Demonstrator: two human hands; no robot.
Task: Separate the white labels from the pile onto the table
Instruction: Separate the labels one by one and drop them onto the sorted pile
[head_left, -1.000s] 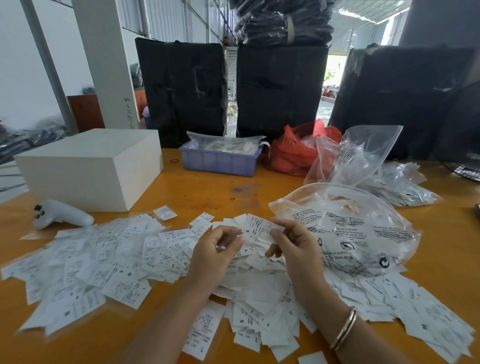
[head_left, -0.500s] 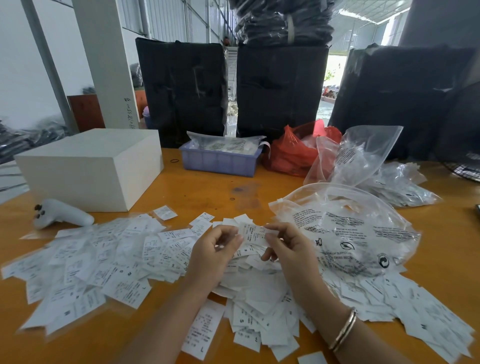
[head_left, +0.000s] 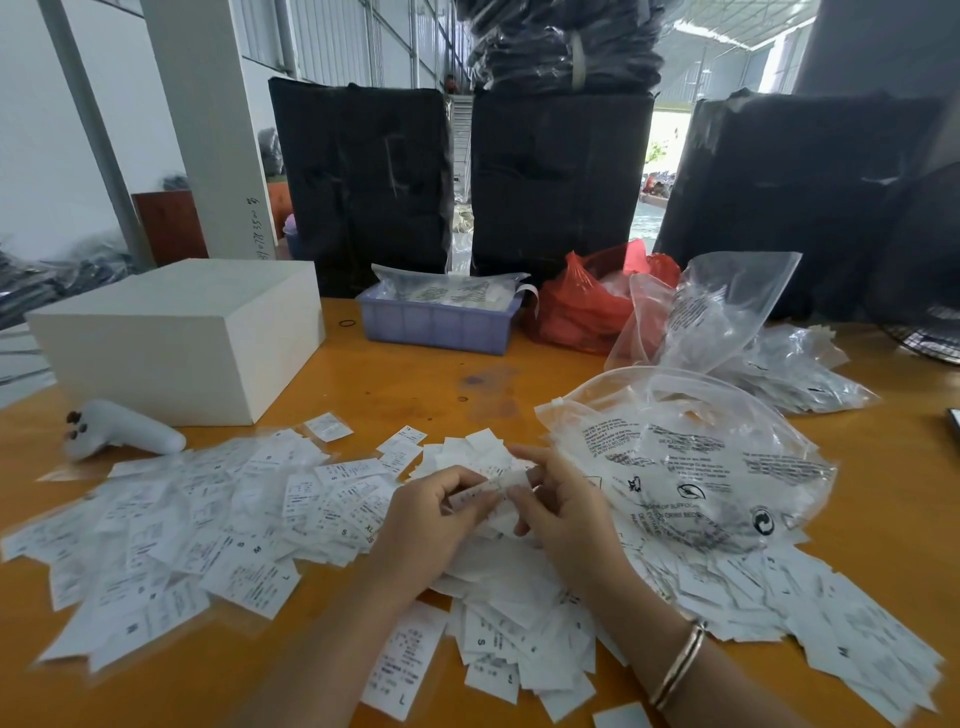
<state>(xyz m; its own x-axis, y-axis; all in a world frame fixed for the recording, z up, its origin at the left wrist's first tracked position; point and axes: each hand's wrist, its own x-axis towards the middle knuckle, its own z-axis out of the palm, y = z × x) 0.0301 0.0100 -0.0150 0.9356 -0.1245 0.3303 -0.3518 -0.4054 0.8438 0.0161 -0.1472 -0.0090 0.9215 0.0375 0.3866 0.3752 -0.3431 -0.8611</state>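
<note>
A big pile of white printed size labels covers the middle of the orange table. More labels lie spread out flat to the left. My left hand and my right hand meet above the pile's far side. Both pinch a small bunch of white labels between thumbs and fingertips. Further labels trail off to the right, partly under a clear printed plastic bag.
A white box and a white controller sit at the left. Behind are a blue tray, a red bag, more clear bags and tall black wrapped bundles.
The label that my right hand held up has come down and my two hands have closed together on a small bunch of labels just above the pile.
</note>
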